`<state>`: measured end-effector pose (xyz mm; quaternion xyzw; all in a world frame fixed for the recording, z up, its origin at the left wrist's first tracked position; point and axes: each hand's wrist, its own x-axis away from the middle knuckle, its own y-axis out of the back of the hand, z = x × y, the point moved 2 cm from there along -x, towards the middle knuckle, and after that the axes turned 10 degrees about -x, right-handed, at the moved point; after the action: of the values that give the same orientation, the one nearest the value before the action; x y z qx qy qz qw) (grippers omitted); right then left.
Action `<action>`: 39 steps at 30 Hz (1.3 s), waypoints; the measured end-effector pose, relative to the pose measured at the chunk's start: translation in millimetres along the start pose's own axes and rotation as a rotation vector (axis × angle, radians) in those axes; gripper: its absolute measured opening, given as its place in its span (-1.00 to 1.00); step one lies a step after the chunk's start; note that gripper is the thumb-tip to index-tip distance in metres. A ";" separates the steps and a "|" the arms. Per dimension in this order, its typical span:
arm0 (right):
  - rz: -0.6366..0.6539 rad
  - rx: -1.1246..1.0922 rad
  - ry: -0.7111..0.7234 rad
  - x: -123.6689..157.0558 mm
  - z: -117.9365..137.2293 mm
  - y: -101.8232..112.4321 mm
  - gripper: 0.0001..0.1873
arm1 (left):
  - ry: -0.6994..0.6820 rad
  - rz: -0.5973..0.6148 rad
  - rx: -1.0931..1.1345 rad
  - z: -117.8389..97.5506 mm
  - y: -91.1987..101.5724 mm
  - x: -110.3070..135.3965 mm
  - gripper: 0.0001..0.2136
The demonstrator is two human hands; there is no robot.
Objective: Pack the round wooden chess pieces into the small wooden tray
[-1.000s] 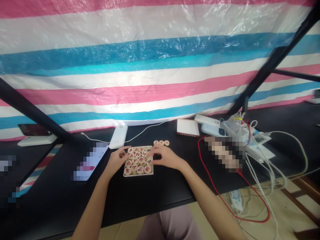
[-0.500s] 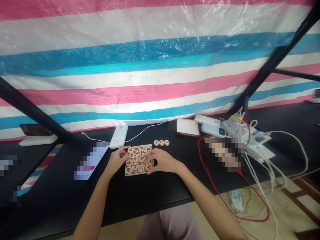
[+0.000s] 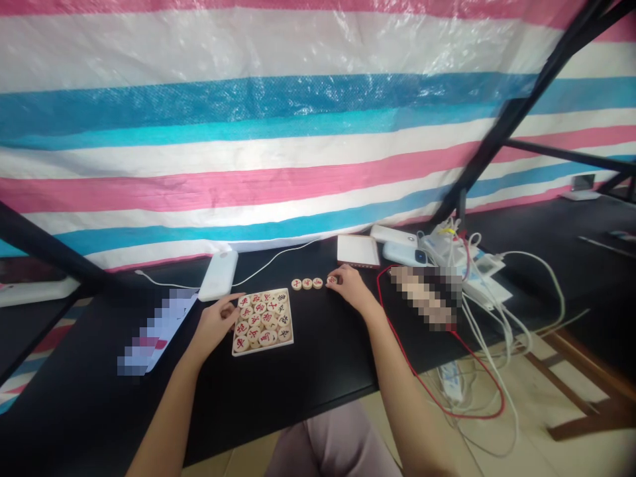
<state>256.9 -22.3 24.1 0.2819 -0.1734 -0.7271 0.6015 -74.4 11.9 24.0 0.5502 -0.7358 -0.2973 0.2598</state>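
Note:
A small white tray [image 3: 288, 339] on the black table holds several round wooden chess pieces with red characters. My left hand [image 3: 214, 323] rests against the tray's left edge, fingers curled on its rim. Behind the tray, a short row of loose pieces [image 3: 307, 283] lies on the table. My right hand [image 3: 348, 286] is at the right end of that row, fingertips pinched on one more piece [image 3: 332, 281] that rests on the table.
A white power bank [image 3: 218, 275] with a cable lies behind the tray at left. A flat white box [image 3: 358, 250], more power banks and a tangle of white and red cables [image 3: 477, 291] sit at right. A striped tarp hangs behind; black frame bars cross it.
My right hand left the tray and moved back and right to the row of loose pieces, bringing a piece to its right end. The camera view shifted slightly right.

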 end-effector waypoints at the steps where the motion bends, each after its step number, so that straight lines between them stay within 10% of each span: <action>1: 0.010 0.004 -0.009 -0.5 -4.6 -0.9 -0.89 | -0.003 0.002 -0.009 0.7 0.0 -0.5 -0.49; 7: -0.015 0.021 0.020 16.5 12.7 -3.1 -0.60 | -0.012 -0.009 -0.057 -0.9 1.0 -1.2 -0.47; 11: -0.369 0.221 0.091 60.8 16.4 47.0 -0.66 | 0.010 0.002 -0.053 -2.7 1.5 -1.3 -0.45; 14: -0.561 0.382 0.061 99.1 -18.6 100.4 -0.66 | 0.009 0.005 -0.077 -0.1 1.2 -3.3 -0.45; 19: -0.465 0.609 0.007 135.9 -88.5 152.7 -0.59 | -0.012 -0.015 -0.107 6.1 -0.7 -6.7 -0.47; 39: -0.415 0.652 -0.023 135.9 -101.6 155.6 -0.59 | 0.020 -0.002 -0.087 11.9 -2.8 -7.8 -0.44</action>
<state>424.7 -179.3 9.4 0.4792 -0.3417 -0.7432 0.3181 -79.0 20.6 13.4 0.5421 -0.7190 -0.3236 0.2905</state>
